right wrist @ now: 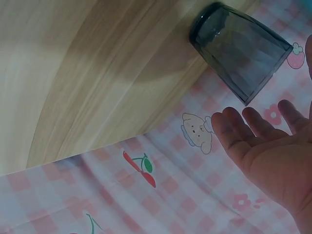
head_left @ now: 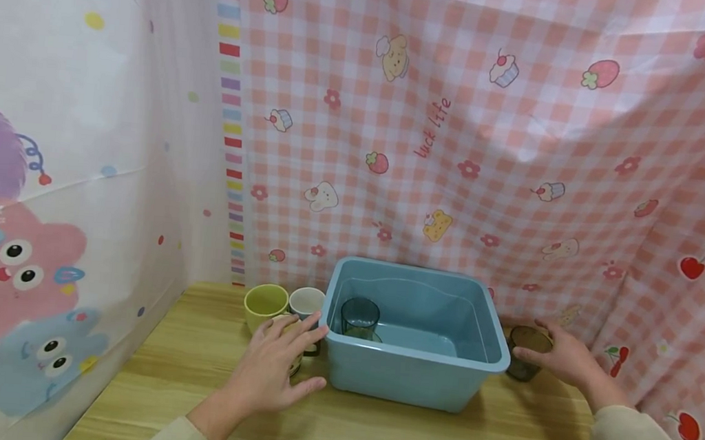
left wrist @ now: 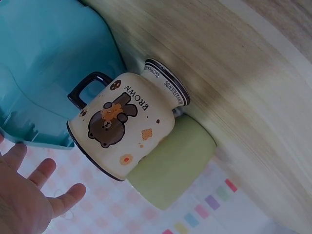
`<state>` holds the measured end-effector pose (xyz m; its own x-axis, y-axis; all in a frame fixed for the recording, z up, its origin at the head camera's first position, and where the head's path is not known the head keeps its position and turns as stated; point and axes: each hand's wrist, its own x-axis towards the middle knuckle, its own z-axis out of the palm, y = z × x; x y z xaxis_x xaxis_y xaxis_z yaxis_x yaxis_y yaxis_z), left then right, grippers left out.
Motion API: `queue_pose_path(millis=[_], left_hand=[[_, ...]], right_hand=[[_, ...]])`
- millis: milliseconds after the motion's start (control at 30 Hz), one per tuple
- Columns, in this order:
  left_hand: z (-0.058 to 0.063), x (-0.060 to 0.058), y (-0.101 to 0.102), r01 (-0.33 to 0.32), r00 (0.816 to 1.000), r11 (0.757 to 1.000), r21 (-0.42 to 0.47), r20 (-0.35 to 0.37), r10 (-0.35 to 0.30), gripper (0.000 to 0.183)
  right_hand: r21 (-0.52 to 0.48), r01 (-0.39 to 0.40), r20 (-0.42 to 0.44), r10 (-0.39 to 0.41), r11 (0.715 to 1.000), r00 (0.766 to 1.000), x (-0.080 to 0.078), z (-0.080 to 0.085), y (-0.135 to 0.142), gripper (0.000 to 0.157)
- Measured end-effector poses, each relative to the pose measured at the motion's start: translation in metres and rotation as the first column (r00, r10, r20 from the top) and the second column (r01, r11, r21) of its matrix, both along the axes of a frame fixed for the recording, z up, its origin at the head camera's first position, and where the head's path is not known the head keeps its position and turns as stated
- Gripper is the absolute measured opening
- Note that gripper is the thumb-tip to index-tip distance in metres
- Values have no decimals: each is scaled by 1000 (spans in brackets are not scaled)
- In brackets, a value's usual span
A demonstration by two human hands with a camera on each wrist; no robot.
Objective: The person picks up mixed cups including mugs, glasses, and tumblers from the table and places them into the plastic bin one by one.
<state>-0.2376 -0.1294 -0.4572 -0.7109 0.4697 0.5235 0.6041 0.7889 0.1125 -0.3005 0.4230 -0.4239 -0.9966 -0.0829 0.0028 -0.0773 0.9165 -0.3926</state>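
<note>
One smoky, see-through tumbler (right wrist: 239, 51) stands upright on the desk (head_left: 373, 436), just beside the blue tub (head_left: 399, 379) on its 3 o'clock side. Its walls widen toward the mouth from a thick, dark base, so it probably lifts fairly light, with the weight low. It looks like glass: rigid, smooth enough to slip, and apt to chip if knocked against something hard. The surest hold should be around the upper wall, thumb opposite fingers, just under the rim, where the flare helps stop it dropping through a light grip.

The right hand (head_left: 559, 354) reaches around it from 3 o'clock, fingers loosely extended and thumb apart; the right wrist view shows a gap to the tumbler, so no hold appears made. At the tub's 8 o'clock, the left hand (head_left: 269, 372) hangs with fingers spread, holding nothing, near a cream bear mug (left wrist: 112, 122) with a black handle; whether it touches the tub cannot be told. Around 9 o'clock of the tub stand a green cup (head_left: 265, 303) and a white-lined cup (head_left: 307, 301). Inside the tub, toward 9 o'clock, sits another dark tumbler (head_left: 360, 310). Pink checked cloth (head_left: 460, 118) hangs behind, at 12 o'clock.
</note>
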Motion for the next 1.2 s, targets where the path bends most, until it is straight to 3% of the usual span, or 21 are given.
queue_pose_path(millis=[533,833,1200], left_hand=[[-4,-1,-1,-10,1000,1000,2,0,10,81],[-7,0,-2,-1,1000,1000,6,-8,1,81],[-4,-2,-3,3,999,1000,-12,-48,-3,82]], right_hand=[[61,10,-24,-9,998,1000,-7,-7,2,109],[21,6,-30,-5,1000,1000,-7,-16,-1,104],[23,23,-36,-22,999,999,-10,-13,-2,99]])
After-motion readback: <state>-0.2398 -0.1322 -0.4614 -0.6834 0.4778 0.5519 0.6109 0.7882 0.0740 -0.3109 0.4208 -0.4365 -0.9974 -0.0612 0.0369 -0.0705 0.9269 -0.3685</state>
